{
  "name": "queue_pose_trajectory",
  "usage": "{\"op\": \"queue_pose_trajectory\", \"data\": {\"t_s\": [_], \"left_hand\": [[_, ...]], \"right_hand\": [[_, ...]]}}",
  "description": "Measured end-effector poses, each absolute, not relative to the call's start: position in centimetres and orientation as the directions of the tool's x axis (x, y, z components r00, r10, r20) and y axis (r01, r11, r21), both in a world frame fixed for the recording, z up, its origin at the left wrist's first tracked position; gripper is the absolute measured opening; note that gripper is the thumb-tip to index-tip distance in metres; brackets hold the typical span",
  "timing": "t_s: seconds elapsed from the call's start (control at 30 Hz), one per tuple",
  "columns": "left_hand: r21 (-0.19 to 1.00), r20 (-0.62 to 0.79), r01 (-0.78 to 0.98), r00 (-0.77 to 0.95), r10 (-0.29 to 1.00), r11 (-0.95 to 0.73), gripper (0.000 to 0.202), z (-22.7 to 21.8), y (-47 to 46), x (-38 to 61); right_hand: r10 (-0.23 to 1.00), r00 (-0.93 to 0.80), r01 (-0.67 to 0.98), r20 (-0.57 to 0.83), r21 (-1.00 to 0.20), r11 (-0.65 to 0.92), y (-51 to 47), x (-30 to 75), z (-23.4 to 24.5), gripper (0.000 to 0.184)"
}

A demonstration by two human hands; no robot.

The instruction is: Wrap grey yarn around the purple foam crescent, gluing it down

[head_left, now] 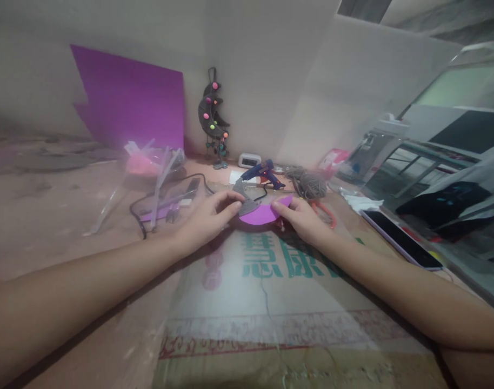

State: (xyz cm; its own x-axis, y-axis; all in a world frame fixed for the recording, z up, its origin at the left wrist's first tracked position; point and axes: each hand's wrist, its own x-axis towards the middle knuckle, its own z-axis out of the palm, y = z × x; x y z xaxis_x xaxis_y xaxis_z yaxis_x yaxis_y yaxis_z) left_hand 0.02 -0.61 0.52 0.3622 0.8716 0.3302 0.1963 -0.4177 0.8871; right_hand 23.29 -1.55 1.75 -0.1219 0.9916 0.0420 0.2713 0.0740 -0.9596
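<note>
A purple cardboard crescent [260, 216], its left part wrapped in grey yarn, is held just above the table between my two hands. My left hand [208, 219] pinches the yarn-covered end between thumb and fingers. At the bare purple end, my right hand [301, 216] grips the card with the thumb on top. Behind the crescent lies a dark blue glue gun [257, 172] with a small red light. A ball of grey yarn [313, 186] sits beyond my right hand, next to orange scissor handles [326, 212].
A finished grey crescent with coloured pompoms [208, 116] and a large purple sheet [137, 102] stand against the wall. Clear plastic bags [158, 162] lie at left. A phone [401, 237] rests on the right edge. Printed sacking [239, 302] covers the table before me.
</note>
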Motion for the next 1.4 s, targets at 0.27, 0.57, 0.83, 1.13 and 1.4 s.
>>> {"op": "queue_pose_trajectory", "data": {"t_s": [0.27, 0.57, 0.83, 1.13, 1.4], "left_hand": [[0.872, 0.408, 0.143, 0.319, 0.856, -0.469, 0.068, -0.3, -0.2, 0.2], [0.762, 0.296, 0.408, 0.47, 0.831, -0.502, 0.028, 0.7, -0.9, 0.0], [0.808, 0.324, 0.374, 0.364, 0.873, -0.456, 0.024, 1.2, -1.4, 0.0], [0.924, 0.277, 0.132, 0.417, 0.866, -0.359, 0.033, 1.2, -1.7, 0.3], [0.874, 0.319, 0.14, 0.558, 0.766, -0.465, 0.025, 0.5, -1.7, 0.4]], "right_hand": [[0.986, -0.075, 0.374, 0.151, -0.912, 0.168, -2.2, 22.8, 2.1, 0.04], [0.951, -0.075, 0.404, 0.299, -0.863, 0.304, -2.5, 22.9, 2.3, 0.034], [0.951, -0.249, 0.345, 0.185, -0.9, 0.266, -2.7, 22.4, 2.2, 0.034], [0.939, -0.3, 0.408, 0.17, -0.866, 0.287, -3.0, 22.2, 2.0, 0.028], [0.918, -0.367, 0.424, 0.151, -0.851, 0.31, -3.7, 21.8, 2.1, 0.026]]}}
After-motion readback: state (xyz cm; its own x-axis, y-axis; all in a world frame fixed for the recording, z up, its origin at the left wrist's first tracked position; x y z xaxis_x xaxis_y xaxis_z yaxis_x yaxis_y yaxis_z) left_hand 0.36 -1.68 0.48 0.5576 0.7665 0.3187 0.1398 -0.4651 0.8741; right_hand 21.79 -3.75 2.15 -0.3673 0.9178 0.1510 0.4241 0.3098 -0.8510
